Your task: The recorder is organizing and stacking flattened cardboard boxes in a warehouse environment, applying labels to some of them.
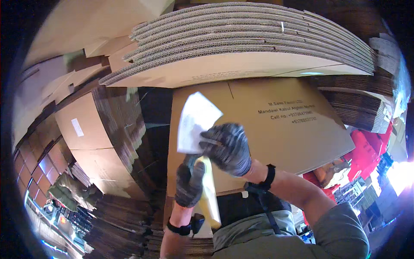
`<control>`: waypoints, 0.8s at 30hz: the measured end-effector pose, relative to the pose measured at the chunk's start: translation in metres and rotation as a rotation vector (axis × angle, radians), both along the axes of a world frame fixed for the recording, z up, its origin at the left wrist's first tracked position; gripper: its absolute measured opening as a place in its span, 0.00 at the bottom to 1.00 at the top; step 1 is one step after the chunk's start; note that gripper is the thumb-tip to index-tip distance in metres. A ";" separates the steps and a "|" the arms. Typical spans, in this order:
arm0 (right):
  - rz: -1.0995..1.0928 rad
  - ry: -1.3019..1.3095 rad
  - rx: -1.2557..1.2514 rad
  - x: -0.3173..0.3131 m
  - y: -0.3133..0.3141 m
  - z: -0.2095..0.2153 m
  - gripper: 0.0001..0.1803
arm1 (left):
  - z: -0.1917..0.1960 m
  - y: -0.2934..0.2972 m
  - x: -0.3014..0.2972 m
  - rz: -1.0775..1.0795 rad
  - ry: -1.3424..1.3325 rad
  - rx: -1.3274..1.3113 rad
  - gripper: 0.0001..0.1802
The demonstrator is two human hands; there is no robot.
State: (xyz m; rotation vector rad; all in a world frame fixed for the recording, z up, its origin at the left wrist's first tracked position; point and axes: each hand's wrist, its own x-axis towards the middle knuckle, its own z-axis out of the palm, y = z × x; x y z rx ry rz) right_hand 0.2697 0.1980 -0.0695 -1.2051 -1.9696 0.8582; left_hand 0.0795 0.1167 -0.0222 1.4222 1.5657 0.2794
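Observation:
My right hand (227, 148), in a dark grey glove, pinches a white paper label (194, 121) and holds it up in front of a flattened brown cardboard box (276, 129) with dark print on it. My left hand (189, 181), also gloved, grips a yellowish backing strip (210, 194) that hangs down below the label. Both hands are close together, almost touching, just left of the box's middle.
A thick stack of flat corrugated sheets (241, 39) lies above the box. More stacks of flattened cardboard stand at the left (108, 142) and right (366, 112). Red plastic items (366, 155) sit at the lower right. Far below at the left lies a workshop floor.

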 end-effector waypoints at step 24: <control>-0.588 0.174 -1.206 0.038 -0.065 -0.316 0.25 | -0.037 -0.074 -0.051 0.234 -0.158 -0.762 0.26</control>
